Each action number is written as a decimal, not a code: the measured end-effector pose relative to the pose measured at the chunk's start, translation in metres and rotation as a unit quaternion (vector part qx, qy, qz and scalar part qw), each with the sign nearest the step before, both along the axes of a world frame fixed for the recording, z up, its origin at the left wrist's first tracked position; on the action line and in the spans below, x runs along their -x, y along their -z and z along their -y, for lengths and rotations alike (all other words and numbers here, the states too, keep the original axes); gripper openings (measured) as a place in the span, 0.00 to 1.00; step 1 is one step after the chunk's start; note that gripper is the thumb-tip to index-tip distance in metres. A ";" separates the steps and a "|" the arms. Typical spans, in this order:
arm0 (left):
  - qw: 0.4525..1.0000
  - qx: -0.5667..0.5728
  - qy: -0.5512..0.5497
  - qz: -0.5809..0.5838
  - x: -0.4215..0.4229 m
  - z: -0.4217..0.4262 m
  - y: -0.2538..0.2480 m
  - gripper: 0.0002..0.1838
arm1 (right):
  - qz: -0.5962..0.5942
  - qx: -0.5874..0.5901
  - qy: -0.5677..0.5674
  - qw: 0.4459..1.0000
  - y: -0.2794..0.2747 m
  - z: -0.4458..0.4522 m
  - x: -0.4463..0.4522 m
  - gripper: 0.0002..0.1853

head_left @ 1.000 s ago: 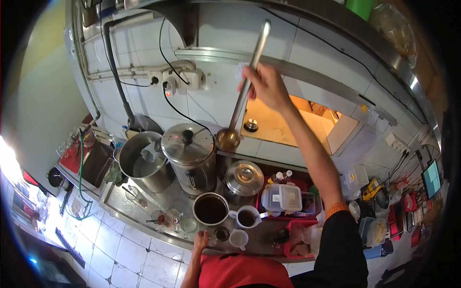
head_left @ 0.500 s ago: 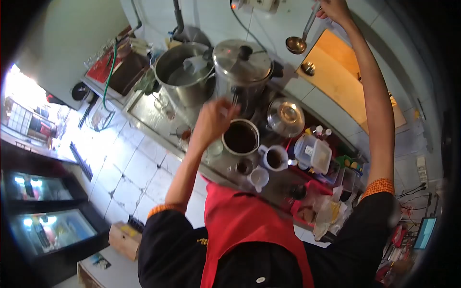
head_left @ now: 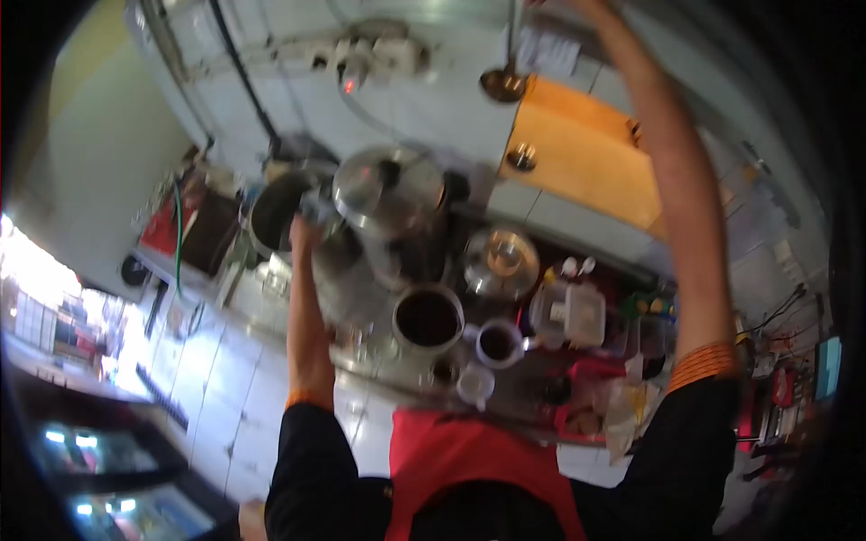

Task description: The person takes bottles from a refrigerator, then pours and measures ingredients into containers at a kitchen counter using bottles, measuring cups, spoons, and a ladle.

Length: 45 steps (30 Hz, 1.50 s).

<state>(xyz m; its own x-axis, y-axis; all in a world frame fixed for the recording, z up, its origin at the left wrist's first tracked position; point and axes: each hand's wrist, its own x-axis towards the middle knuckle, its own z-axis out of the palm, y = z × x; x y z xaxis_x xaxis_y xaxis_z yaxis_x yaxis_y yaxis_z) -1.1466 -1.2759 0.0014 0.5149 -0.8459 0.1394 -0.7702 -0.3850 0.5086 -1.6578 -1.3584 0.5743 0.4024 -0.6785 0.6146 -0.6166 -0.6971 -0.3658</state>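
My left hand, smeared by motion, is at the right side of the large open pot. A pale object is just beyond its fingers; whether they hold it is unclear. My right hand is raised at the top edge, mostly cut off, beside the upright handle of the ladle. The ladle's bowl hangs low in front of the wall. Its grip is out of view. Below stand a lidded metal urn, a pot of dark liquid and a white jug of dark liquid.
A lidded pot, plastic boxes and an empty-looking white cup are on the counter. A sink is at the left. Sockets and an orange-lit opening are in the wall.
My left hand has moved from the small cups, past the urn's front, left to the large pot. My right arm has risen with the ladle, which now hangs upright.
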 end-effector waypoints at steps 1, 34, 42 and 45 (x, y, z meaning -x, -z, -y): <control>0.998 0.053 0.007 0.012 0.002 0.003 0.007 0.49 | 0.016 -0.016 0.022 1.000 0.004 0.004 -0.003 0.18; 0.556 0.259 -0.065 -0.787 -0.058 -0.053 -0.037 0.11 | -0.002 -0.535 -0.370 0.759 0.281 -0.177 -0.108 0.11; 0.569 0.309 -0.065 -0.759 -0.028 -0.124 -0.104 0.12 | 0.014 -0.140 -0.309 0.940 0.376 -0.197 -0.234 0.29; 0.667 0.297 -0.050 -0.682 0.036 -0.167 -0.158 0.14 | 0.031 -0.048 -0.260 0.964 0.378 -0.203 -0.242 0.35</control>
